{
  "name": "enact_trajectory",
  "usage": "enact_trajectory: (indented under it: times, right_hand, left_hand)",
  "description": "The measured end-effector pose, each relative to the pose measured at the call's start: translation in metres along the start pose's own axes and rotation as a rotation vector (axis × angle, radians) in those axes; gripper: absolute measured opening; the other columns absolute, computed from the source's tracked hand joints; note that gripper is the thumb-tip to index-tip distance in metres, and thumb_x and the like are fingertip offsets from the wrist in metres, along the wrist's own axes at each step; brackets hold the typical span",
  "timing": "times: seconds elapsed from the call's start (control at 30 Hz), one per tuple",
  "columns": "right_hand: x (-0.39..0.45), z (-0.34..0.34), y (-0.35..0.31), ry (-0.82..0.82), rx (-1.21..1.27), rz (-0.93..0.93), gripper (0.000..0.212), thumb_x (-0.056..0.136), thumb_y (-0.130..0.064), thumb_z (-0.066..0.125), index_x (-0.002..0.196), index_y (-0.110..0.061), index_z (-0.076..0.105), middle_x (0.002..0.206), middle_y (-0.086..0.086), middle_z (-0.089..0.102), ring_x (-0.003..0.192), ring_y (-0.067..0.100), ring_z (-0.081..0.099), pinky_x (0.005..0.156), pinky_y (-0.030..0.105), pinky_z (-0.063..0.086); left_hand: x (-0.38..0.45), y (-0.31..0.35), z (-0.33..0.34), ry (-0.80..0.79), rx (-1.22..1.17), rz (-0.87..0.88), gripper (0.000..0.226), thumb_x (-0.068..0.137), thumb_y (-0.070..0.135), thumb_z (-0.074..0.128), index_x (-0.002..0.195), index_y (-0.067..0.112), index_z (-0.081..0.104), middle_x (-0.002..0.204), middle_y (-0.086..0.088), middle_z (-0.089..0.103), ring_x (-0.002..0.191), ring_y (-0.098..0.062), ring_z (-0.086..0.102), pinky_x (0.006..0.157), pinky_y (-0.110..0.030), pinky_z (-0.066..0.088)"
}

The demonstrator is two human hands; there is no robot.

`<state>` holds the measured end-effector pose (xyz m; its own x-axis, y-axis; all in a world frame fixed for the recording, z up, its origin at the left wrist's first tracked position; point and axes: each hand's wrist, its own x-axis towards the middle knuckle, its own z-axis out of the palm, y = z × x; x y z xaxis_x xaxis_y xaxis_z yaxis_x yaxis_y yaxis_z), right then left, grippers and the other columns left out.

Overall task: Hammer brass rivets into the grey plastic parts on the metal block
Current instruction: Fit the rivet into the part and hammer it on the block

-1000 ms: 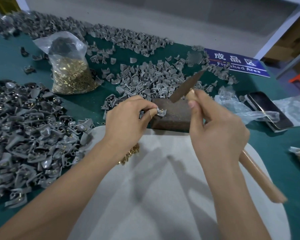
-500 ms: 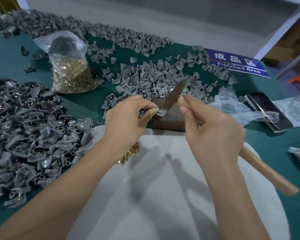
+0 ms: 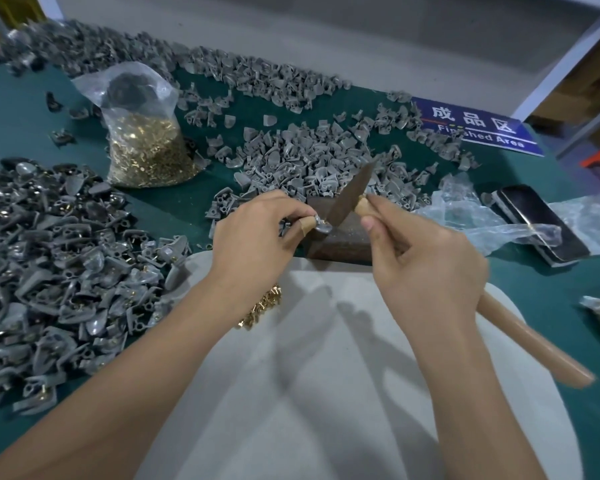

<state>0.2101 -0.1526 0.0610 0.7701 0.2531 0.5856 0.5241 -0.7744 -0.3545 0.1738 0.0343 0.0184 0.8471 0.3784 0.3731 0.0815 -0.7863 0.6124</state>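
Pinching a grey part (image 3: 321, 226) on the block (image 3: 347, 237), left hand (image 3: 253, 237); right hand (image 3: 426, 268) grips hammer (image 3: 352, 195) amid grey piles (image 3: 49, 271).

Metal block (image 3: 343, 237): dark brown, rusty, rectangular; sits on green surface at far edge of white board.
Grey plastic part (image 3: 321, 226): small, on block's near-left corner, pinched by left hand (image 3: 253, 233).
Brass rivet (image 3: 323, 221): seated in part, only glint visible.
Hammer (image 3: 352, 194): dark metal head tilted, lower end touching or just above rivet; pale wooden handle gripped by right hand (image 3: 426, 268), handle end projecting toward lower right.
Loose brass rivets (image 3: 262, 311): small heap on board, partly hidden under left forearm.
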Motion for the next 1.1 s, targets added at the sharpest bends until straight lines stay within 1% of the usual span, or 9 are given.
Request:
enact_trajectory:
  times: [0.1,0.23,0.37,0.5,0.63,0.7,0.77,0.93,1.1]
  right_hand:
    - [0.001,0.0,-0.003,0.124,0.09,0.044,0.026,0.101,-0.04,0.059,0.125,-0.042,0.069,0.086,-0.012,0.074,0.07,0.007,0.056,0.056,0.013,0.036]
    - [0.001,0.001,-0.001,-0.069,-0.047,-0.012,0.024,0.098,-0.045,0.06,0.121,-0.046,0.068,0.078,-0.005,0.073,0.069,0.027,0.067,0.057,0.028,0.035]
    - [0.002,-0.001,0.001,0.117,0.076,0.083,0.027,0.1,-0.044,0.058,0.124,-0.044,0.069,0.078,-0.014,0.07,0.067,0.007,0.052,0.053,0.02,0.033]
    - [0.003,0.0,0.002,-0.072,-0.014,-0.009,0.025,0.099,-0.046,0.058,0.121,-0.048,0.068,0.078,-0.007,0.073,0.067,0.023,0.066,0.057,0.028,0.035]
    - [0.002,-0.003,0.0,0.103,0.078,0.057,0.025,0.099,-0.042,0.061,0.123,-0.044,0.07,0.087,-0.012,0.075,0.072,0.008,0.058,0.056,0.019,0.031]
    - [0.002,-0.003,-0.003,0.032,0.079,0.011,0.025,0.101,-0.043,0.059,0.124,-0.045,0.069,0.083,-0.011,0.073,0.067,0.01,0.059,0.057,0.026,0.039]
    - [0.002,-0.005,-0.002,-0.077,0.003,-0.026,0.023,0.097,-0.046,0.061,0.119,-0.047,0.07,0.077,-0.008,0.072,0.068,0.024,0.066,0.058,0.029,0.04]
    - [0.009,-0.008,0.014,-0.002,0.028,0.185,0.03,0.092,-0.051,0.06,0.122,-0.052,0.059,0.095,-0.016,0.071,0.083,0.017,0.065,0.069,0.03,0.039]
    - [0.013,0.001,0.027,-0.152,0.34,0.39,0.03,0.087,-0.023,0.072,0.11,-0.038,0.063,0.09,-0.02,0.07,0.084,0.005,0.066,0.078,0.036,0.055]
  left_hand:
    - [0.001,-0.001,0.001,0.0,0.02,-0.005,0.01,0.095,0.049,0.064,0.096,0.046,0.073,0.094,0.025,0.065,0.082,0.001,0.054,0.061,-0.02,0.044]
    - [0.0,-0.001,0.001,0.007,0.009,-0.01,0.007,0.094,0.047,0.067,0.097,0.045,0.073,0.093,0.025,0.064,0.08,0.001,0.053,0.063,-0.024,0.046]
    - [0.001,-0.002,0.001,0.005,0.022,0.0,0.009,0.095,0.05,0.064,0.098,0.046,0.072,0.094,0.026,0.063,0.082,0.003,0.053,0.064,-0.022,0.046]
    - [0.0,-0.002,0.001,0.007,0.029,0.004,0.008,0.095,0.05,0.065,0.097,0.046,0.072,0.093,0.026,0.063,0.076,0.006,0.052,0.061,-0.019,0.043]
    - [0.001,-0.002,0.001,-0.001,0.042,0.003,0.009,0.096,0.048,0.064,0.097,0.045,0.072,0.094,0.026,0.063,0.081,0.003,0.052,0.063,-0.015,0.041]
    - [0.001,0.0,0.0,-0.002,0.047,0.006,0.009,0.096,0.048,0.063,0.096,0.045,0.072,0.095,0.025,0.063,0.079,0.002,0.051,0.061,-0.017,0.041]
    - [0.001,-0.001,-0.001,-0.003,0.04,0.007,0.008,0.096,0.047,0.065,0.096,0.044,0.072,0.095,0.024,0.063,0.074,0.002,0.051,0.059,-0.018,0.04]
    - [0.0,-0.002,0.0,-0.003,0.038,0.003,0.01,0.095,0.049,0.065,0.099,0.045,0.072,0.096,0.025,0.064,0.076,0.014,0.05,0.06,-0.014,0.037]
    - [-0.001,-0.001,0.002,-0.012,0.042,-0.009,0.007,0.096,0.047,0.064,0.099,0.044,0.07,0.095,0.024,0.061,0.076,0.015,0.049,0.058,-0.016,0.033]
